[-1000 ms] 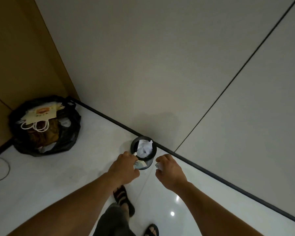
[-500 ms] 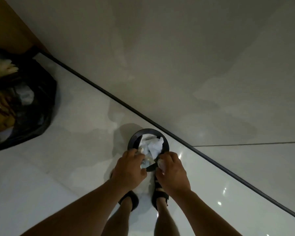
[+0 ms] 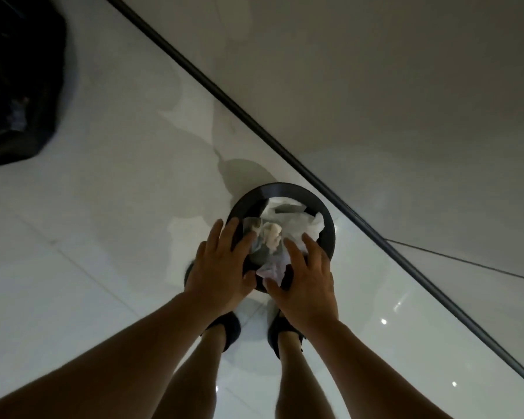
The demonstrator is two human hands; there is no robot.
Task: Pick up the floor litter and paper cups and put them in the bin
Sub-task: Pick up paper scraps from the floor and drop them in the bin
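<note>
The floor (image 3: pixel 103 207) is pale glossy tile meeting a grey wall (image 3: pixel 406 86) along a dark skirting. A black bag (image 3: pixel 18 86) slumps at the far left, well apart from the work. The bin (image 3: pixel 285 187), round and black, stands near the skirting, just ahead of the person's sandals (image 3: pixel 229 328). The left hand (image 3: pixel 221 267) lies over the bin's near-left rim and the right hand (image 3: pixel 303 282) over its near-right rim, both palm down. The litter (image 3: pixel 273 237), crumpled white paper and tissue, is in the bin, heaped close to the rim; no cup can be told apart in it. The fingers (image 3: pixel 230 234) of both hands are straight and spread, clamped on nothing. The litter lies under and just beyond the fingertips, with one pale wad between the two thumbs. This looks like the drop-and-press step at the bin. Next the hands likely need to lift clear without dragging paper over the rim, then seek any litter left
</note>
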